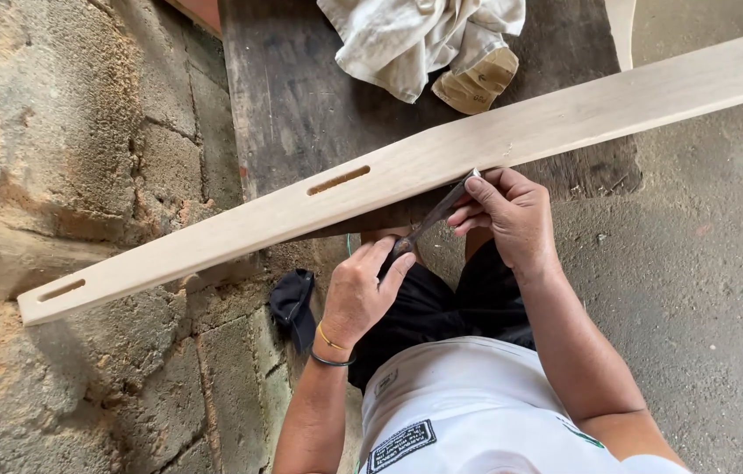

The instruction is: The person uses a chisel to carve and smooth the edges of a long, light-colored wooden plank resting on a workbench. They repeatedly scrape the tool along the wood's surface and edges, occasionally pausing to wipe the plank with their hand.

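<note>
A long pale wooden slat (442,154) with two slots lies slantwise across a dark workbench (301,96). Below the slat, the left hand (358,294) grips a file's handle (424,224); the right hand (512,215) pinches its tip against the slat's lower edge. A crumpled cloth (415,39) lies above the slat, a block wall (82,132) beyond its slotted end.

Plank (442,154) running off the right edge, far end unseen. Tool's (428,219) handle buried in the left hand (358,294), tip tucked under the right hand's (512,215) fingers (481,189). Cloth (415,39) cropped by the top edge. Dark surface (301,105) partly covered by plank and cloth.
</note>
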